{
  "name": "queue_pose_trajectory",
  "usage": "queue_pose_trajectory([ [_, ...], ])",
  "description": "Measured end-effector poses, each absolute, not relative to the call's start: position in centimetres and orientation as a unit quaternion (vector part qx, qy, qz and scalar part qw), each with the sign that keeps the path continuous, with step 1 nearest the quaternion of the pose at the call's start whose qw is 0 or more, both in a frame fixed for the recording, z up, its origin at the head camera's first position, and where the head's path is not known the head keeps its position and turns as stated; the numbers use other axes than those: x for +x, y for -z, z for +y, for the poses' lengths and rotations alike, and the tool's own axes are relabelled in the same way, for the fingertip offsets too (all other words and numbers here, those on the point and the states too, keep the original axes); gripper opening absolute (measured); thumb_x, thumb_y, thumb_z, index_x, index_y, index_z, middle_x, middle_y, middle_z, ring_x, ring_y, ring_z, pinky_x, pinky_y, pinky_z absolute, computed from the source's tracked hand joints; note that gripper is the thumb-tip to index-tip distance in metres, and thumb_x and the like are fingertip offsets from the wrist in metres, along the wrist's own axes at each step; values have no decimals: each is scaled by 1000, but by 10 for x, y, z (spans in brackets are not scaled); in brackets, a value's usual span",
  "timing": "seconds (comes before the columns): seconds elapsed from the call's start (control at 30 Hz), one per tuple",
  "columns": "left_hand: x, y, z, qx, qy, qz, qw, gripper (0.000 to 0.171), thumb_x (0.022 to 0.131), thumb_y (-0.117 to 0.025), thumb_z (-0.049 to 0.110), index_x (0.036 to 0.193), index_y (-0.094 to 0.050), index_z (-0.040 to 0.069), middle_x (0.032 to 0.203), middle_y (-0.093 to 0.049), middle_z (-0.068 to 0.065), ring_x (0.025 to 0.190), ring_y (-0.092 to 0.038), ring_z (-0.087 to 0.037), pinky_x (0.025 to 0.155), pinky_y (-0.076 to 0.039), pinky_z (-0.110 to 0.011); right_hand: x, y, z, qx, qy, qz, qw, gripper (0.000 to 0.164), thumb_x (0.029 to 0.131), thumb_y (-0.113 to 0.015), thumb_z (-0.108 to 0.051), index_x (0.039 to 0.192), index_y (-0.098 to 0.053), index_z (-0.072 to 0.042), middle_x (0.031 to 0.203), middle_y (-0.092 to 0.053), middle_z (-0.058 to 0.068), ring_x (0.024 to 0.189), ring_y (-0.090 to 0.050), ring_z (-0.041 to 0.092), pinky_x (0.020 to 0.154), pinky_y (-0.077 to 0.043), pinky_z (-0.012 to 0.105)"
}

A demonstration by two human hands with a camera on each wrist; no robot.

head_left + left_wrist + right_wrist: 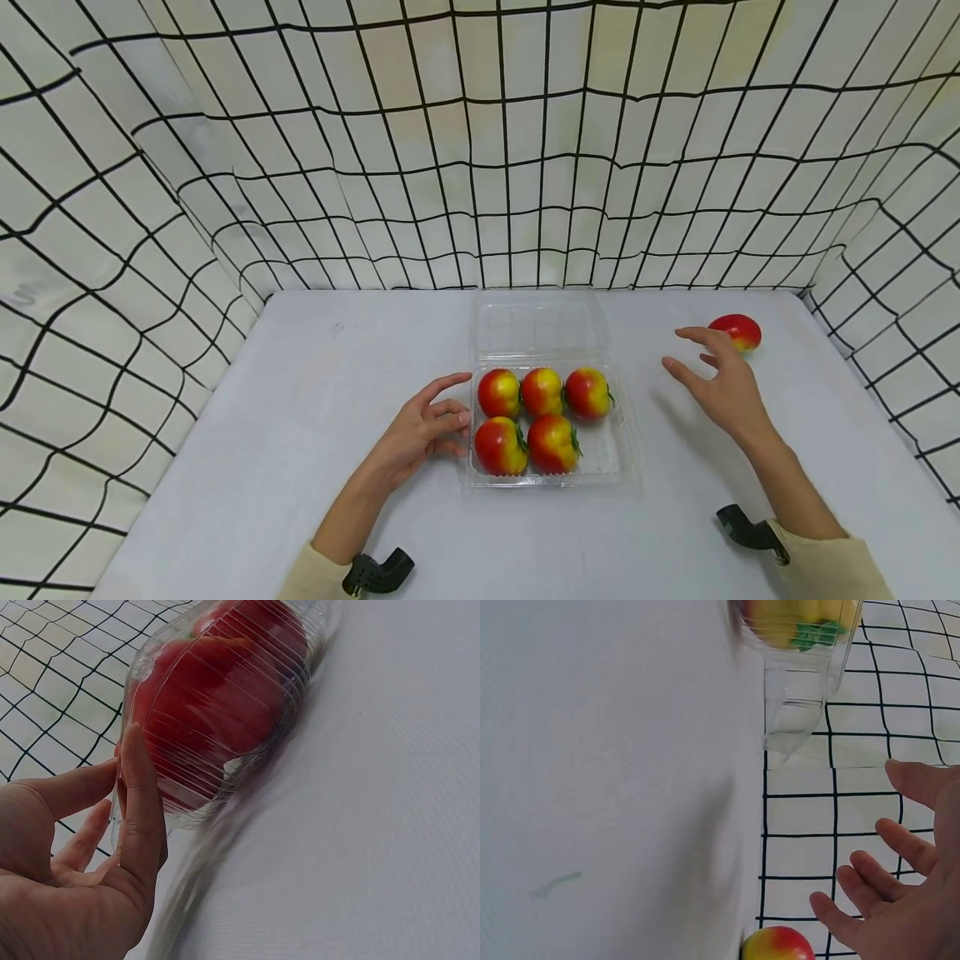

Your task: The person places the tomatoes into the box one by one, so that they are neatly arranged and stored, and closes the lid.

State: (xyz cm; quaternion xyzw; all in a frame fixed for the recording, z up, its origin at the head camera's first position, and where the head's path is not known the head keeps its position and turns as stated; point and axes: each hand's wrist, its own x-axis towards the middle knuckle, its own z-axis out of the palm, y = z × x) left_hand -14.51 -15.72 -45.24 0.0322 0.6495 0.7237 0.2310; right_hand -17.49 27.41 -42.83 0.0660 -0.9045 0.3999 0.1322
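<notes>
A clear plastic box (606, 448) lies with its lid (538, 327) folded back, away from me. Inside sit several red-and-yellow, tomato-like fruits (553, 444) with green leafy tops, three in the back row and two in front; bare floor shows at the front right. My left hand (420, 433) pinches the box's left rim between thumb and fingers, as the left wrist view shows. Off to the right, my right hand (723, 383) hovers over the table with spread fingers, holding nothing. Just beyond it, partly hidden, lies another red-and-yellow fruit (744, 330).
White cloth covers the table (300, 442). Black netting (525, 158) over pale walls rises at the back, left and right edges. Each wrist wears a black camera mount (378, 572).
</notes>
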Motion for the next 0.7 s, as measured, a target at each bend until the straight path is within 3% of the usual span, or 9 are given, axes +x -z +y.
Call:
queue_pose_trajectory([
  [0.47,-145,453,-157,29,-723,650,231,63,102,-66,14,158,-38,23,98,-67,2,83,-68,-12,75,-65,-30,-191,435,298,9,-378,-916,135,60,96,-75,-28,145,-53,0,151,-44,29,140,-40,49,109,-40,75],
  [0.7,-145,453,-158,28,-723,651,231,63,102,-66,14,158,-38,22,97,-67,3,82,-67,-11,75,-65,-30,-197,437,308,14,-377,-915,145,57,96,-75,-21,142,-52,4,148,-42,31,138,-39,49,108,-42,74],
])
